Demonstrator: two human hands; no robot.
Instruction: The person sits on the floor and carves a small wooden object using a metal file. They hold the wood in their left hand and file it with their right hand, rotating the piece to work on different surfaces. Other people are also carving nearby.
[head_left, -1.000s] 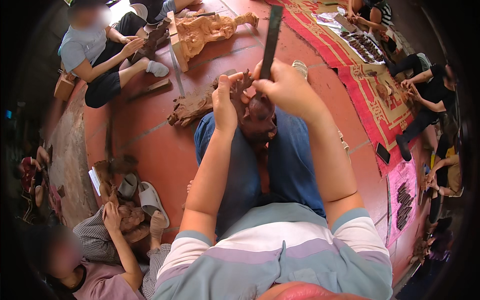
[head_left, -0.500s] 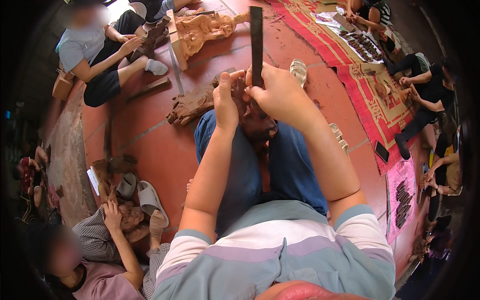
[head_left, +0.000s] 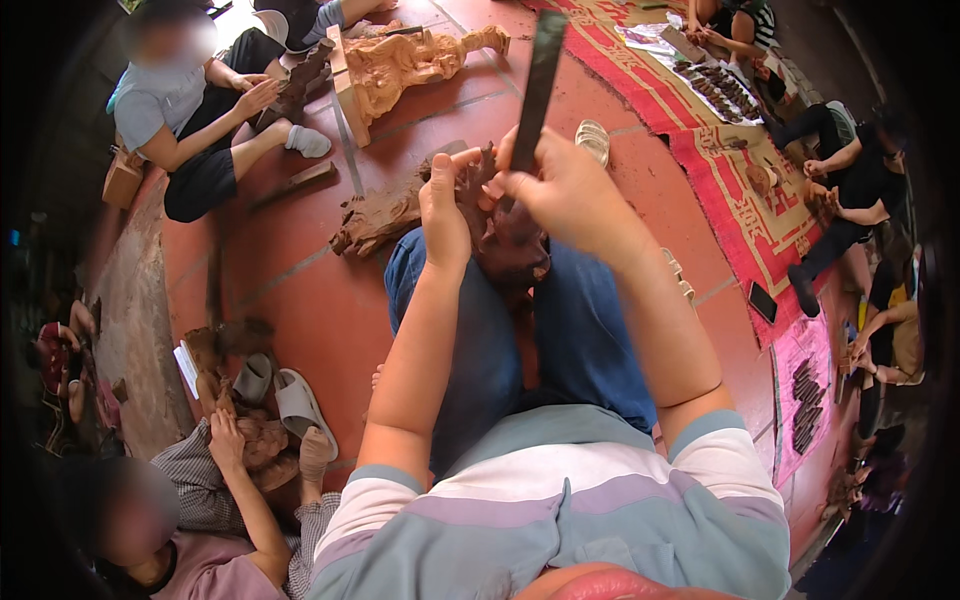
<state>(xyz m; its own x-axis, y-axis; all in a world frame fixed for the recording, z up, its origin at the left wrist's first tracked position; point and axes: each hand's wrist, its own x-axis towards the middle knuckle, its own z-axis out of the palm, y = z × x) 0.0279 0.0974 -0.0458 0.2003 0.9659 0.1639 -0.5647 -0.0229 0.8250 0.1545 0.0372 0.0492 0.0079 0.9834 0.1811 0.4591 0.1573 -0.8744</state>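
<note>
Red-tiled floor (head_left: 310, 310), left grip (head_left: 444, 220) around brown carving (head_left: 508, 248), right grip (head_left: 556, 188) tight on dark bar (head_left: 540, 85)

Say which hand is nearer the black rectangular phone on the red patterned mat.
Right. The right hand is forward and left of the phone; the left hand is farther left, by the dark-brown carved wood.

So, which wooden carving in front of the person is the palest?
The light tan figure lying near the top edge. The carving below the right hand and the rough piece to its left are darker brown.
</note>
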